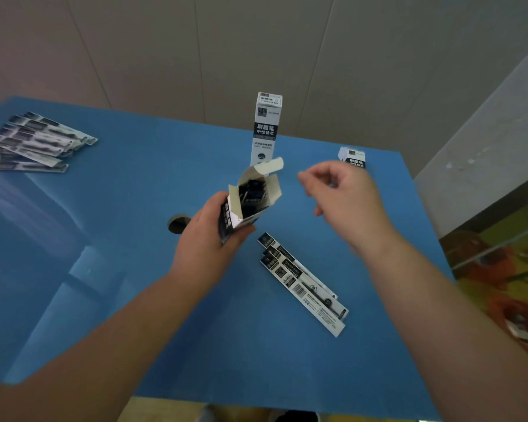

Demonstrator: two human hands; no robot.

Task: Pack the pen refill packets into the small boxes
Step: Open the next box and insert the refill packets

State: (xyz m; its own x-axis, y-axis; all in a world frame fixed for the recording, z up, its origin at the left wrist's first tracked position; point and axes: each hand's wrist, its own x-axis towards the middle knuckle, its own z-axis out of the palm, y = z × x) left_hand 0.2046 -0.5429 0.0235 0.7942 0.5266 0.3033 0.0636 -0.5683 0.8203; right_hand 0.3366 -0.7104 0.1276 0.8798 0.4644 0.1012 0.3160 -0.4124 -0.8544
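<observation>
One open box sits gripped in left-hand fingers.

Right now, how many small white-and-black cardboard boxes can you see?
3: an open box gripped by the left hand, a tall box upright behind it, and another box partly hidden behind the right hand.

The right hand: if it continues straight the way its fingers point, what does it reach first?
Probably the raised flap of the open small cardboard box held by the left hand; the right hand holds nothing, though depth is unclear.

Upright box: "刷题笔 中性替芯".
</observation>
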